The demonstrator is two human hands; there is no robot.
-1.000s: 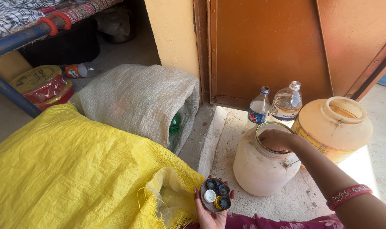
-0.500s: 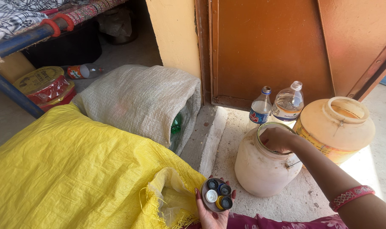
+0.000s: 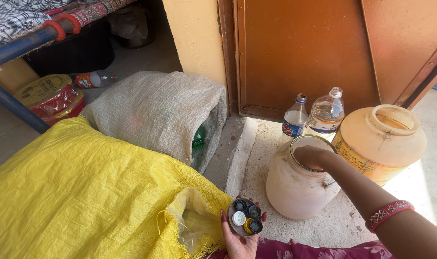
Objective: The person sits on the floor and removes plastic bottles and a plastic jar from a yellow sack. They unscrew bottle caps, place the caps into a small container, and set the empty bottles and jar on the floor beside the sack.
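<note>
Carefully, the round brown lid point(image 3: 244, 218) holding small plastic bottle caps is kept level in the left hand point(image 3: 240, 240), fingers cupped under it, while the right hand point(image 3: 313, 156), fingers closed at the mouth of the pale wide-mouthed plastic jar point(image 3: 295, 184) on the floor, is best released only above the opening.

jar mouth: the right hand point(image 3: 310, 156) fills the opening of the pale, round plastic jar point(image 3: 295, 189), leaving little room beside it.
behind the jar: two clear plastic bottles point(image 3: 314, 117) stand close together just beside it, before the brown metal door point(image 3: 305, 52).
right: a large cream plastic jar point(image 3: 381, 144) with an open mouth stands near, with a narrow gap between.
left: a bare concrete step point(image 3: 235, 158), then the grey woven sack point(image 3: 156, 112).
front left: the yellow woven sack point(image 3: 84, 196) blocks the floor; the left hand point(image 3: 242, 230) with a lid of bottle caps point(image 3: 245, 217) sits at its frayed mouth.
</note>
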